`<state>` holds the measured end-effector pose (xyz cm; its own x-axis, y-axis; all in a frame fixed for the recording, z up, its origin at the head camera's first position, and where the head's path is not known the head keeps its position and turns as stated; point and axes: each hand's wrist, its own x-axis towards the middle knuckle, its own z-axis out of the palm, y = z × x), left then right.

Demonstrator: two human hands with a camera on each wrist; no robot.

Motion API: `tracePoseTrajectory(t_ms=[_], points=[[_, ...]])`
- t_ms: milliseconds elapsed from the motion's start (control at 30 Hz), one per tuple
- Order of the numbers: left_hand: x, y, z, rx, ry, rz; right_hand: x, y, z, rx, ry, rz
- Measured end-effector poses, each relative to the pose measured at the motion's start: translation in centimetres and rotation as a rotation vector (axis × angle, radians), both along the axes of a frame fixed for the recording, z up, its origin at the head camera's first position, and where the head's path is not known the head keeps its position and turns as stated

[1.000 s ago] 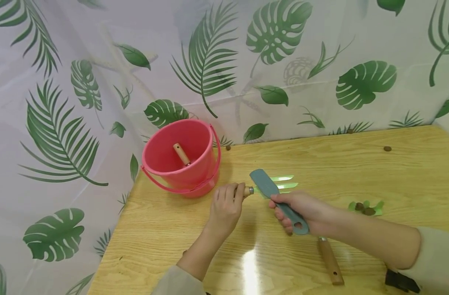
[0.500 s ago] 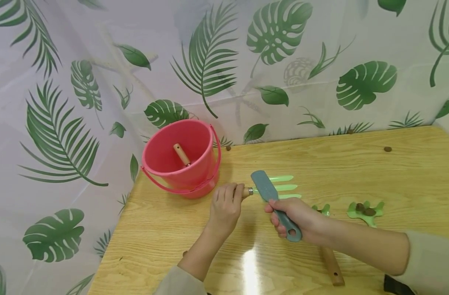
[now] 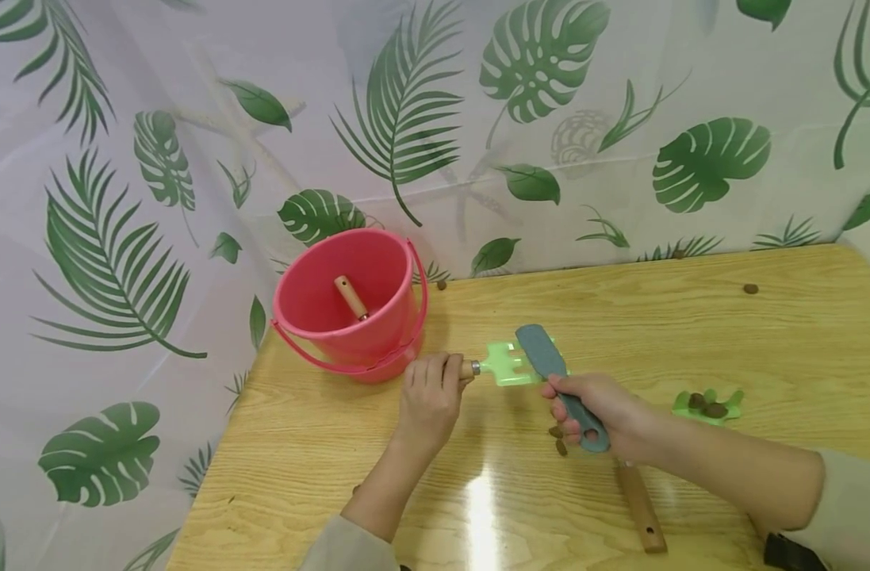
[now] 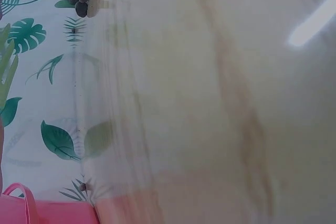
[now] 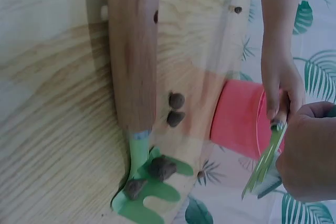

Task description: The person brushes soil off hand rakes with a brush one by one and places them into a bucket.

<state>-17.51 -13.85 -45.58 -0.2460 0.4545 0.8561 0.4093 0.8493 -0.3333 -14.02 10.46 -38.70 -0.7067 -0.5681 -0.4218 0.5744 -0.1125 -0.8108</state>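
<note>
Green, wood-handled fork: hub of this list's clock, tines towards three o'clock, above a wood-grain table. Probably light and stiff, the glossy head likely slippery; its pale wooden grip looks the surest hold. Left hand, eight o'clock: fingers curled round that grip. Right hand, four o'clock: thumb and fingers closed about a blue-grey spatula, its blade crossing the tines; from where I stand, contact can't be told. Spatula: seemingly light, smooth, slightly springy; best taken by its handle. Pink bucket, ten o'clock: standing, one wooden tool handle leaning inside, lower end hidden. Brown lumps, three o'clock: resting on a green tool head.
</note>
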Motion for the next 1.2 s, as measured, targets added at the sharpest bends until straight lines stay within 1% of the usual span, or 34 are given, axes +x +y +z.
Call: tracePoseTrajectory(t_ms=[67, 133, 333, 433, 567, 700, 933, 1200], points=[[0.0, -0.1, -0.1, -0.003, -0.015, 0.010, -0.4, 0.5, 0.1, 0.004, -0.012, 0.001], [-0.1, -0.3, -0.2, -0.006, -0.014, 0.028, -0.7, 0.9, 0.2, 0.005, -0.021, 0.002], [-0.4, -0.5, -0.2, -0.024, 0.039, 0.091, -1.3, 2.1, 0.1, 0.008, -0.033, -0.025], [-0.4, -0.5, -0.2, -0.027, 0.043, 0.104, -1.5, 2.6, -0.1, 0.009, -0.041, -0.026], [-0.3, -0.5, -0.1, -0.029, 0.011, 0.112, -1.9, 3.4, -0.3, 0.032, -0.036, -0.041], [-0.3, -0.5, 0.0, -0.035, -0.016, 0.117, -2.4, 4.0, -0.1, 0.041, -0.025, -0.068], [-0.3, -0.5, 0.1, -0.034, -0.016, 0.108, -2.6, 4.1, 0.4, 0.031, -0.023, -0.064], [-0.3, -0.3, 0.1, -0.034, -0.016, 0.101, -2.2, 3.5, 1.2, -0.019, -0.054, -0.055]])
